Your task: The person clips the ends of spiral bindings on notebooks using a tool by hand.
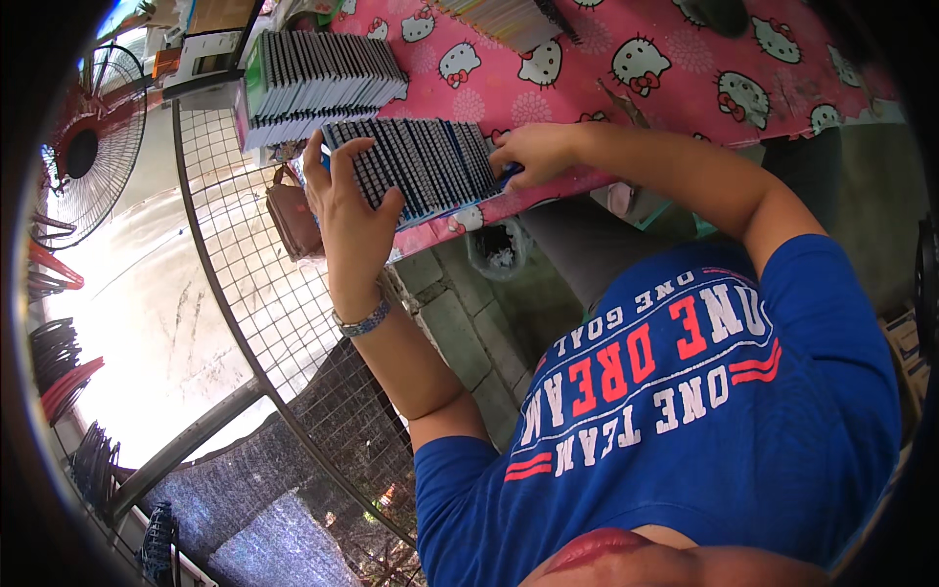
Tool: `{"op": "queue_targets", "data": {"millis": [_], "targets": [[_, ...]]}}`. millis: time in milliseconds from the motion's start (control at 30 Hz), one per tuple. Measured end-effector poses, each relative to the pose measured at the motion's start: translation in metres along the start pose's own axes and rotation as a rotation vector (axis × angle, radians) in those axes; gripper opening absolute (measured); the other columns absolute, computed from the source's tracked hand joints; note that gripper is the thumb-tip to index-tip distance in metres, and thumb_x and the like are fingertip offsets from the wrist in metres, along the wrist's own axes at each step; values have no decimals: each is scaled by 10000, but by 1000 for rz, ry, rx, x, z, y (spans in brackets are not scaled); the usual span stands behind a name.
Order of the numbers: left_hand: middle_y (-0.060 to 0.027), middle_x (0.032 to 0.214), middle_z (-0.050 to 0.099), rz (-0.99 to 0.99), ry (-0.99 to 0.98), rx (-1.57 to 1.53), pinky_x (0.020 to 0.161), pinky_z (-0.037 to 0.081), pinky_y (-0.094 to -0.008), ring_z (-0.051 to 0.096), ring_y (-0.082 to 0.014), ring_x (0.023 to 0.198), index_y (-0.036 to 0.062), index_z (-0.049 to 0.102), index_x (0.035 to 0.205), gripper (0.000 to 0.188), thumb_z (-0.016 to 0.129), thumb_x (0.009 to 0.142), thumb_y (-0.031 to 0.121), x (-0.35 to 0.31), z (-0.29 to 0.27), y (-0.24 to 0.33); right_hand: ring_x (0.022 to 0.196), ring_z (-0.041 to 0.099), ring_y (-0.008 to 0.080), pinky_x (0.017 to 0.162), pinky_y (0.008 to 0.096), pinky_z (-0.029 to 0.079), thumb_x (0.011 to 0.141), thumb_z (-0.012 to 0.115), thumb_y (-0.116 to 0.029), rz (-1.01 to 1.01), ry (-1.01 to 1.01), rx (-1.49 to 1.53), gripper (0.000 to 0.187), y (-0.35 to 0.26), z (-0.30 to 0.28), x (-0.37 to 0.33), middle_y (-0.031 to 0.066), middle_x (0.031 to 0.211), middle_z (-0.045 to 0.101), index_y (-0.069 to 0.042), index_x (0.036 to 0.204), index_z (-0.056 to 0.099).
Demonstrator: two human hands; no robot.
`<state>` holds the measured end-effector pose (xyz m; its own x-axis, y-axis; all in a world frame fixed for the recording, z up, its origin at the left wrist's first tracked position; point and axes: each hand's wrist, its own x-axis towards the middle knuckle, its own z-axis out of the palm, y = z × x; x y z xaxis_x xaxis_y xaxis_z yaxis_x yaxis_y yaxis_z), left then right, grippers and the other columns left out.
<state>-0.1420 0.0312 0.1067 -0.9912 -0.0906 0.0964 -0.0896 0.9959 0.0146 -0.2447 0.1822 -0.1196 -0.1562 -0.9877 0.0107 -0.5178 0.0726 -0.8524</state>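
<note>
A row of spiral-bound notebooks (421,166) with blue covers stands packed along the near edge of the table, coil bindings upward. My left hand (352,191) is at the row's left end, fingers spread, with fingertips over the first notebooks and the thumb along their near side. At the right end, my right hand (536,157) has its fingers curled closed by the last notebooks. A small dark blue piece shows under those fingers; whether it is a cover or a separate thing, I cannot tell.
Behind the row stands another stack of spiral-bound notebooks (313,78) on the pink patterned tablecloth (587,93). More bound sheets (504,20) lie at the far edge. A brown bag (293,215) hangs by the wire mesh (245,254). A fan (93,147) is at far left.
</note>
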Motion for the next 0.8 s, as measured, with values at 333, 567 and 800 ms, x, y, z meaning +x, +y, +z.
{"op": "queue_targets", "data": {"millis": [333,567,800], "targets": [[-206,1498,283,-24,-7,-56,1121,268,-536,261,-466,1395,144,557,1200,570,687,650,73,0,0,1,1097,564,292,941,504,398,786,724,-346,181,-311,226,413,3,-7,16,89,1088,570,-142,1132,632],[-207,1499,283,-9,-5,-57,1120,266,-536,266,-467,1390,143,558,1199,567,686,652,69,1,0,0,981,651,301,844,457,476,830,671,-368,-159,71,-232,402,8,-2,-1,145,987,678,-109,1137,661],[-208,1497,287,-13,-5,-42,1120,265,-536,269,-467,1388,142,558,1199,565,685,654,67,1,0,2,1090,585,283,937,526,392,765,734,-333,107,-218,-54,414,4,-10,14,81,1108,588,-142,1119,638]]}}
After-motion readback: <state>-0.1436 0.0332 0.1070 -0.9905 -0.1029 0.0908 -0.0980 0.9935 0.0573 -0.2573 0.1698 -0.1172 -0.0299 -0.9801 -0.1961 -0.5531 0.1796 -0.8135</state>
